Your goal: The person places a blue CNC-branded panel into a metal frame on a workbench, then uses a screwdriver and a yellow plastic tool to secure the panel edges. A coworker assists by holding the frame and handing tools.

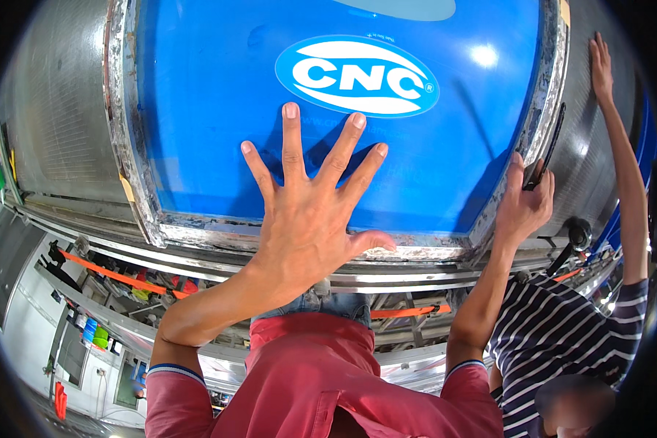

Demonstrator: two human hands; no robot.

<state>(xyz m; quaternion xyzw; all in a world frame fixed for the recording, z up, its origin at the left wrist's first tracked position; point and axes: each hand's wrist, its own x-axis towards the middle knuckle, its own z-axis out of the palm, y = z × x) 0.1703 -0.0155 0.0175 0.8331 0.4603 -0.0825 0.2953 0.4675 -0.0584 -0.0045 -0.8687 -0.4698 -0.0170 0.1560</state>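
Note:
A blue printing screen [212,95] with a white oval emblem and lettering lies in front of me, inside a worn, paint-stained metal frame [132,146]. My left hand [310,197] is palm down with its fingers spread over the screen's near part, the fingertips just below the emblem. Whether the palm presses on the surface is hard to tell. At the frame's right side, my right hand [525,201] is closed round a slim black tool [553,142], whose exact kind I cannot make out. Its thumb is at the frame's edge.
To the right, a person in a striped shirt [555,328] stretches a bare arm [630,175] along the grey metal table [584,139]. A black knob [579,232] sits near the table's edge. Metal rails [387,281] and an orange bar [117,274] run along the near side.

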